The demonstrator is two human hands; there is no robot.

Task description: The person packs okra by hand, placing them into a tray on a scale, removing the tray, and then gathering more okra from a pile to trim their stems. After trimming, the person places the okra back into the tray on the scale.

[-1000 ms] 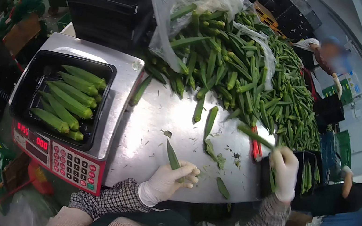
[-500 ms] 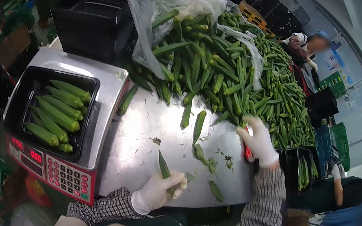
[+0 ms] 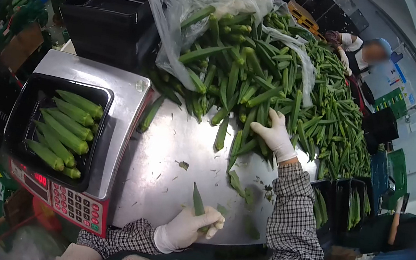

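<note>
My left hand, in a white glove, is closed around a single okra pod near the table's front edge. Farther off on the right, my right hand reaches into the near edge of the okra pile, its fingers spread over the pods. The pile spills out of a clear plastic bag. At the left, a black tray with several okra pods rests on a metal scale with a red keypad panel.
Stacked black trays stand behind the scale. More black trays with okra are at the right. Leaf scraps lie on the metal table. One person is at the upper right, another at the right edge.
My right hand has moved left and away from me, from the table's right side onto the pile; the red object beside it no longer shows. My left hand still holds its pod.
</note>
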